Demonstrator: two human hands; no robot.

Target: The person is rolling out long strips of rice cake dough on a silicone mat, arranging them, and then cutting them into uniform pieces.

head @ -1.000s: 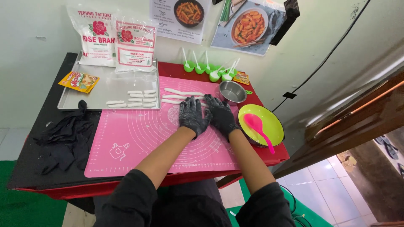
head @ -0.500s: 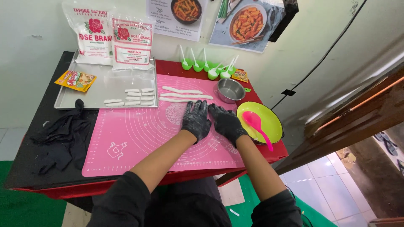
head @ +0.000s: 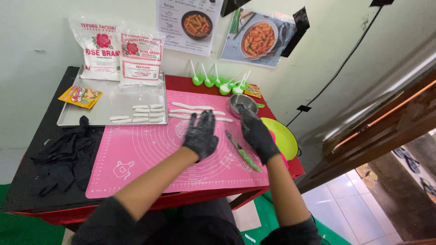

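Observation:
Both my hands wear black gloves and lie over a pink silicone mat. My left hand rests flat on the mat with fingers spread, holding nothing. My right hand hovers open just right of a green-handled knife that lies on the mat between the hands. Long white dough ropes lie on the mat just beyond my fingertips. Short cut dough pieces sit in rows on a metal tray.
A small steel bowl and a lime-green plate stand at the right. Green cups with white spoons line the back. Two flour bags lean on the wall. Spare black gloves lie left. A snack packet sits on the tray.
My hands were together over the mat's right side; they have moved apart and forward, and the knife now lies uncovered between them. The view has shifted closer.

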